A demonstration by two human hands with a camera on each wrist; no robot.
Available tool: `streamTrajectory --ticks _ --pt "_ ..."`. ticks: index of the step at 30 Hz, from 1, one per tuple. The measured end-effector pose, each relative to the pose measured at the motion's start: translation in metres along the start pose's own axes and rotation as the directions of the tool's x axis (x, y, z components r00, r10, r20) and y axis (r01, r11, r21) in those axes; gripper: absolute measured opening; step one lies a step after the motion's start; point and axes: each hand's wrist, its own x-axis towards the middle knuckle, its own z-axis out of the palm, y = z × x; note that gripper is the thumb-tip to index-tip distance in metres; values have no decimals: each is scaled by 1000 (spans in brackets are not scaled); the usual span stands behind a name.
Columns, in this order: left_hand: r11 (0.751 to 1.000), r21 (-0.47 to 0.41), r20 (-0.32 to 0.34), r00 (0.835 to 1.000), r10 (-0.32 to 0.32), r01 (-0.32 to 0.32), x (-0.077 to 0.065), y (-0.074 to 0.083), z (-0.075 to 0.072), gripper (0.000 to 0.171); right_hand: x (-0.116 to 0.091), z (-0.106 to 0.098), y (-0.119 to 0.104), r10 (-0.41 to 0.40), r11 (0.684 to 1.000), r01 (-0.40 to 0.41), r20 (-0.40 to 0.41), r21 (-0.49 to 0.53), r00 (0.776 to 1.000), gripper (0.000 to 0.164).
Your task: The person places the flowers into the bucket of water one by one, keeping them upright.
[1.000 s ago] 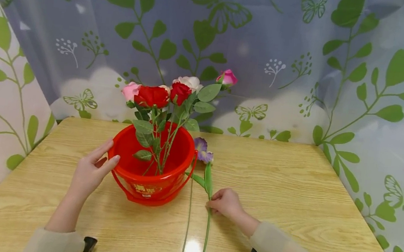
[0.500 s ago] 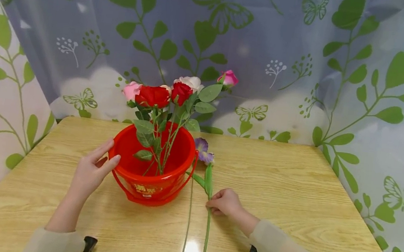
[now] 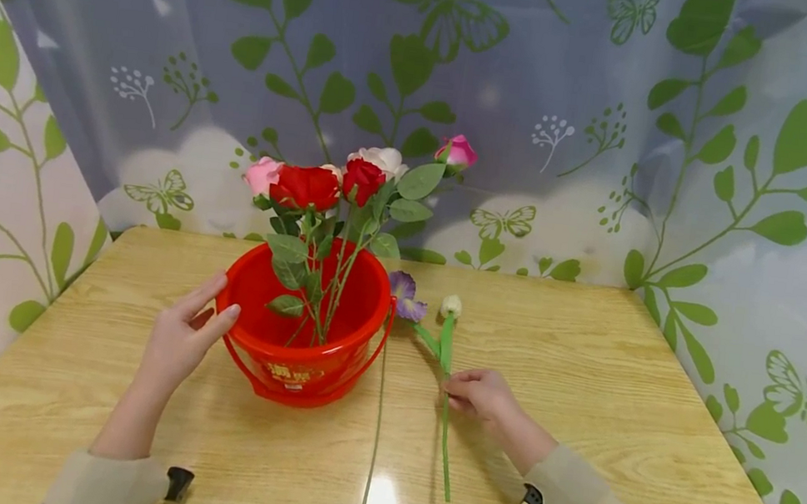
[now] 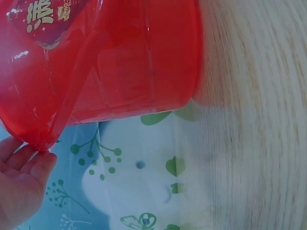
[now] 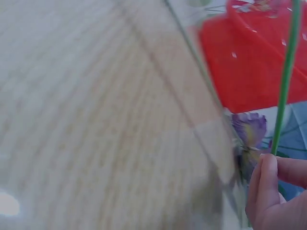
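A red plastic bucket [image 3: 312, 379] stands left of centre with several artificial roses [image 3: 307, 188] in red, pink and white leaning in it. At its left rim my left hand [image 3: 183, 334] holds on, thumb and fingers at the edge; the left wrist view shows the hand [image 4: 21, 184] at the rim's corner. My right hand [image 3: 484, 396] pinches the green stem of a white tulip [image 3: 452, 307] between thumb and fingers. The tulip is lifted off the table, its shadow beneath. In the right wrist view the stem [image 5: 287, 76] rises from the fingertips.
A purple iris [image 3: 407, 296] lies on the wooden table [image 3: 585, 375] beside the bucket, its thin stem running towards the front edge. The bucket's red handle [image 3: 383, 342] hangs down at its side. A patterned curtain [image 3: 514, 89] closes off the back and sides.
The right hand has raised the tulip from the table and shifted it to the right, and its white head now shows apart from the iris. The left hand stays on the bucket.
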Motion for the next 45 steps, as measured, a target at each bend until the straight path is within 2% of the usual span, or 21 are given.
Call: streamTrajectory --ticks 5,11,16,23,28,37,41,45 --pt "1000 6 1 1000 8 -8 1 -3 -1 51 -3 -11 -10 -4 997 2 24 80 1000 30" --pt "999 31 3 1000 17 -17 1 -6 0 52 -11 -20 -30 -77 977 62 67 204 995 37" --pt "999 35 -1 1000 7 -7 1 -5 -1 52 -20 -20 -53 -131 951 113 45 288 990 26" --pt "1000 -7 2 1000 -7 7 0 -2 -2 51 -28 -13 -91 -212 929 198 10 311 977 19" --pt "1000 -8 -4 1000 2 -2 1 -2 -2 51 -34 -4 -119 -305 902 295 -19 314 952 10" --pt "1000 0 -4 1000 19 -19 1 -1 -2 50 -43 15 -171 -425 832 424 -81 357 902 9" --pt "1000 -1 -6 1000 23 -23 1 -2 -1 50 -43 28 -187 -460 804 472 -125 362 879 7" --pt "1000 -13 -8 1000 27 -28 1 -3 0 49 -38 45 -193 -506 781 534 -174 323 845 6"
